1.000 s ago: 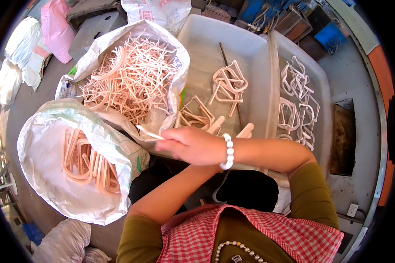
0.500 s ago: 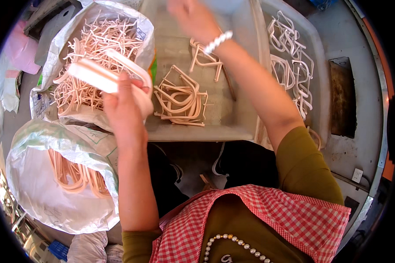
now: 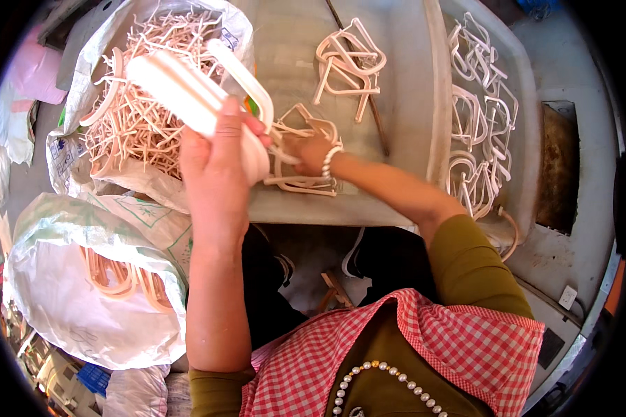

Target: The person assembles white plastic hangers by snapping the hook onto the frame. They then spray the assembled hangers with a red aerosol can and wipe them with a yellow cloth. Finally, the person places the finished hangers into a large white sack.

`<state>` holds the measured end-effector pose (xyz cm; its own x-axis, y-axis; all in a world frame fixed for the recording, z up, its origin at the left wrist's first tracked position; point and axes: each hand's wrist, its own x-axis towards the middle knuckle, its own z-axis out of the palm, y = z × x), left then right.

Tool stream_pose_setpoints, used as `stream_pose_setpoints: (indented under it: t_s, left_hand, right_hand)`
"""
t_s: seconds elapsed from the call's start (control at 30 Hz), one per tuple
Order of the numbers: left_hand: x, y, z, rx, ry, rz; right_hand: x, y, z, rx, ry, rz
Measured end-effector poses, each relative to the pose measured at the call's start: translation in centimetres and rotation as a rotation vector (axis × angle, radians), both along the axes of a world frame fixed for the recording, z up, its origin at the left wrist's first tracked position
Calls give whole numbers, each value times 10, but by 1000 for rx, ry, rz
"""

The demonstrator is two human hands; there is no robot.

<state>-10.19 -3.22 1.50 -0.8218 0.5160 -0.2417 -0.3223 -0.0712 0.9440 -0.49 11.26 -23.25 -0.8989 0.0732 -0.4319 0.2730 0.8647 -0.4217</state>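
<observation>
My left hand (image 3: 219,149) is closed round a stack of pale pink curved plastic strips (image 3: 177,90), their bent ends standing above a white bag. To its right, my right hand (image 3: 307,151), with a white bead bracelet at the wrist, is down in a small pile of bent plastic frames (image 3: 302,186). Its fingers close on one pale frame piece and are partly hidden. The pile lies at the near left of a wide grey tub (image 3: 285,208). Farther back in the tub are a few more tangled plastic frames (image 3: 351,62).
Thin plastic scraps fill the white bag (image 3: 153,125) on the left. Nearer stands another open bag (image 3: 55,299) with curved strips (image 3: 122,274) inside. A second tub (image 3: 525,139) on the right holds tangled frames (image 3: 476,115). A thin rod (image 3: 375,111) lies in the grey tub.
My right hand has come from the far side of the tub down to the near pile. My left hand has shifted slightly right, still holding the strips. The whole view has shifted a little.
</observation>
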Motion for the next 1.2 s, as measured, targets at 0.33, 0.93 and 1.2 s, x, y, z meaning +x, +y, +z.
stream_pose_setpoints:
  t_s: [0.33, 0.93, 1.2]
  left_hand:
    - [26, 8, -17, -50, -133, -174]
    - [17, 12, -12, 224, -599, -186]
    - [10, 1, -23, 220, -622, -456]
  right_hand:
    - [75, 94, 210, -1392, 789, -923]
    - [117, 40, 282, -1297, 819, -901]
    - [158, 107, 242, 939, 511, -205]
